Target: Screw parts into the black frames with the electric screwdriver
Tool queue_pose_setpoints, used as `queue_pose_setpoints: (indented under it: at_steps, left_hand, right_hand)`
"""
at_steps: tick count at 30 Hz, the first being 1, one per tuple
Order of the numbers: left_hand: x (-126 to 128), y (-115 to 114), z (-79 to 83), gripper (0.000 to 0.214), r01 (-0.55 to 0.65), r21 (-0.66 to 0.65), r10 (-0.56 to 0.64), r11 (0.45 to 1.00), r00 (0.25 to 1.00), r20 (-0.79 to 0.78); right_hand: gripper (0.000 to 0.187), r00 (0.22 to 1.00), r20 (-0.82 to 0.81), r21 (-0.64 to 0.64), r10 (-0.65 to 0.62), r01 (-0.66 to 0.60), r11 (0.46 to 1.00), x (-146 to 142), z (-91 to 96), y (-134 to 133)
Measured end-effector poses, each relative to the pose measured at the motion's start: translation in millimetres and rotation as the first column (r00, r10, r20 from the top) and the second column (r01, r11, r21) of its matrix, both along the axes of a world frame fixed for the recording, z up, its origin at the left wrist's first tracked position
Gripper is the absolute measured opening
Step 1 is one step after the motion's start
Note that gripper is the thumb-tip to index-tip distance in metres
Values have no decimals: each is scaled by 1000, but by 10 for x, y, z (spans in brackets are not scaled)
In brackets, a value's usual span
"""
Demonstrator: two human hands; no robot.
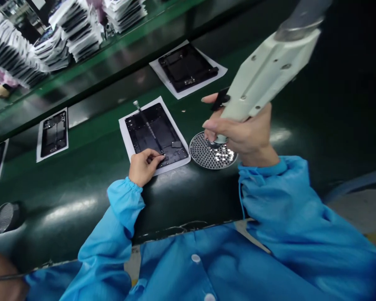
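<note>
A black tablet housing lies on a white sheet in front of me. A thin dark ribbon cable runs lengthwise over it, its pale far end sticking out past the housing edge. My left hand is closed, thumb and forefinger pinched on the near end of this cable. In my right hand is a pale electric screwdriver, tilted with its nose down. That nose is over a round perforated screw tray, where shiny small pieces show; the bit's tip is hidden.
Another tablet housing on paper lies farther back, and two more, including one housing, lie to the left. A round dark container stands at left. Paper-interleaved stacks fill the raised shelf. Other people's arms show at the left edges.
</note>
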State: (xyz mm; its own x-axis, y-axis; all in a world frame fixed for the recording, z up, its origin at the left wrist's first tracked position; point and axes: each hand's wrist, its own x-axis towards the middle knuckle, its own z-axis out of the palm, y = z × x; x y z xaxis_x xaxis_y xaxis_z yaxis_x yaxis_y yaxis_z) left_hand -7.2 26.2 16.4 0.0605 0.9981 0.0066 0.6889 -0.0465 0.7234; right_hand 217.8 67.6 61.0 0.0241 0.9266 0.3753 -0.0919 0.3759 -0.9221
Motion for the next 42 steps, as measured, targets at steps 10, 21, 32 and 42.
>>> queue_pose_setpoints:
  at_steps: [10, 21, 32, 42]
  left_hand:
    - [86, -38, -87, 11, 69, -28, -73, 997, 982, -175]
    - [61, 35, -48, 18, 86, -99, -111, 991, 951, -290]
    - [118, -124, -190, 23, 152, 76, -112, 986, 918, -381]
    - [-87, -213, -284, 29, 443, 286, -249, 850, 815, -523]
  right_hand:
    - [27, 998, 23, 35, -56, 55, 998, -4, -39, -8]
    - [41, 995, -55, 26, 80, -79, 997, -22, -43, -46]
    - [29, 985, -81, -19, 154, -156, 988, -480, -131, -142]
    - [25, 993, -26, -102, 116, -118, 988, -821, -310, -203]
